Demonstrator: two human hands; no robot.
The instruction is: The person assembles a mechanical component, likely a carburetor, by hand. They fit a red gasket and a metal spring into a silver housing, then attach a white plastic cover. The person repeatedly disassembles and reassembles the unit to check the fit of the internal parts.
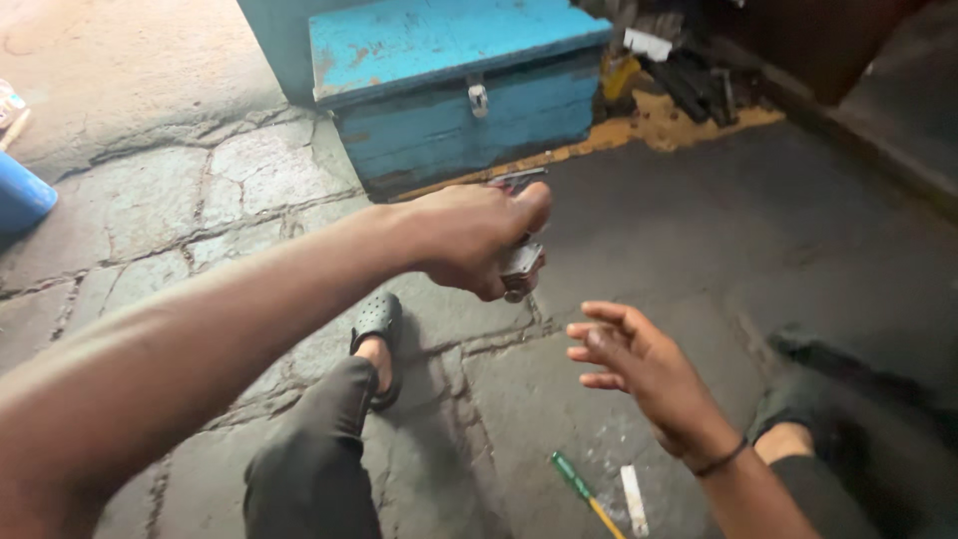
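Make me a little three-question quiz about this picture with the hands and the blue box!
1. True or false: the left hand grips a small metal tool.
2. What is the right hand holding: A) a hammer, B) nothing, C) a cup?
3. What colour is the handle of the screwdriver lying on the floor?

Key: 1 true. 2 B, its fingers are spread open. 3 green. The blue box has its lid down.

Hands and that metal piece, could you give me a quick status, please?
Left hand shut on small metal tool. Right hand open, empty, just below. Blue box beyond, apart.
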